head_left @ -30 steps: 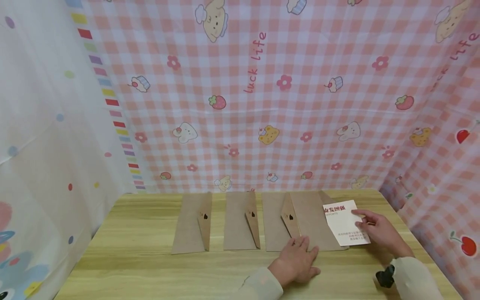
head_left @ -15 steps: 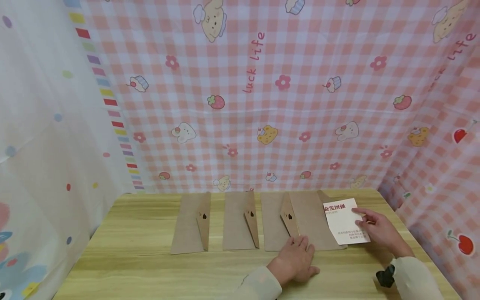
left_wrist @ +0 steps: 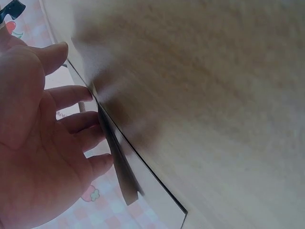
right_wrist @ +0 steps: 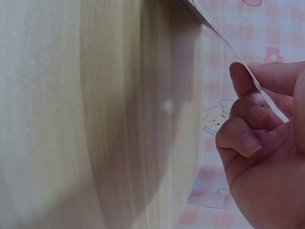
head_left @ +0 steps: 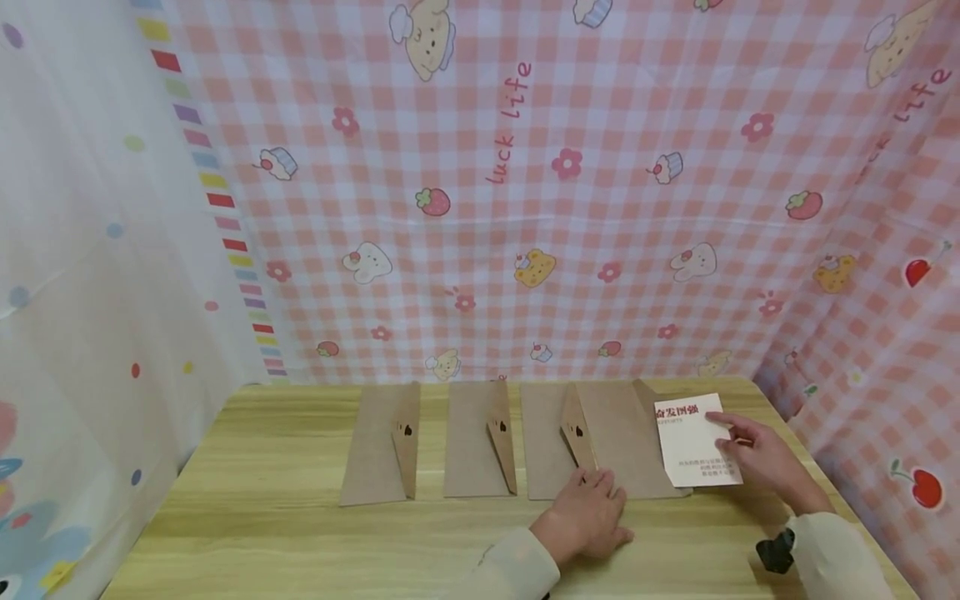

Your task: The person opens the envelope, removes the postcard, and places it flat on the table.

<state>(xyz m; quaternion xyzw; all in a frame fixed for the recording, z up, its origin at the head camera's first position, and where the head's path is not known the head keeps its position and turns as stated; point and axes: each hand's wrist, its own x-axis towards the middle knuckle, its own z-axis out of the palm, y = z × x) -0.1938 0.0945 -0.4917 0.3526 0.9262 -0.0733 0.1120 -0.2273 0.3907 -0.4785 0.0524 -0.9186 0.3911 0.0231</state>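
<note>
My right hand (head_left: 765, 462) pinches a white card (head_left: 697, 446) with red and dark printing by its right edge, thumb on one face and fingers on the other. In the right wrist view the card (right_wrist: 271, 106) shows edge-on, a thin white strip. The card's left side overlaps the open end of the rightmost brown paper envelope (head_left: 618, 450). My left hand (head_left: 588, 512) rests with its fingers extended on the near edges of this envelope and the flapped envelope (head_left: 543, 450) beside it. In the left wrist view, the left hand's fingertips (left_wrist: 102, 164) touch the envelope edge.
Two more brown envelopes, a left one (head_left: 371, 454) and a middle one (head_left: 471, 454), lie in the same row, each with a heart-marked flap. The wooden table (head_left: 262, 517) ends at a pink checked cloth (head_left: 450, 317) behind; more cloth hangs at both sides.
The card has slid slightly to the right with my right hand, showing a little more of the envelope's right end. My left hand has stayed nearly in place.
</note>
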